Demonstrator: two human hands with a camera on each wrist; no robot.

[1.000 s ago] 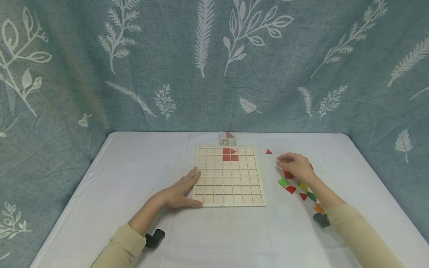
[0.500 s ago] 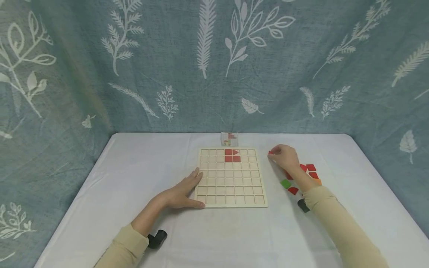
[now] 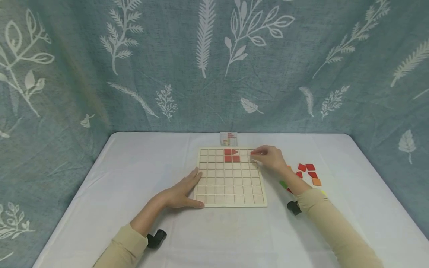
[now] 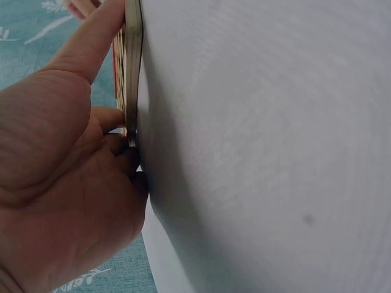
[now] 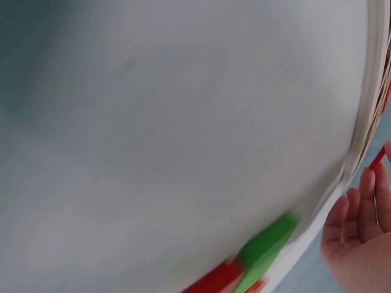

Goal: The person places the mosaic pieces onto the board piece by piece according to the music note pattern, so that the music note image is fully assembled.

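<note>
A pale wooden grid board [image 3: 229, 181] lies on the table. Set into its far rows are red squares [image 3: 228, 158] and one red triangle [image 3: 235, 152]. My left hand [image 3: 181, 191] rests along the board's left side, fingers extended, thumb at the near left corner; the left wrist view shows its fingertips against the board's edge [image 4: 133, 67]. Over the far right corner of the board, my right hand [image 3: 272, 159] pinches a small red triangular piece [image 5: 379, 157] between thumb and fingertips. Most of that piece is hidden by the fingers in the head view.
To the right of the board lie loose red pieces [image 3: 310, 167], an orange square [image 3: 316, 182] and a green piece [image 3: 283, 184], partly covered by the right forearm. A small printed card [image 3: 228, 139] sits beyond the board. Black wrist devices [image 3: 156, 238] show at both sleeves.
My right hand has moved from the loose pieces to the lone red triangle, picked it up and carried it left to the board. The left hand stays at the board's side.
</note>
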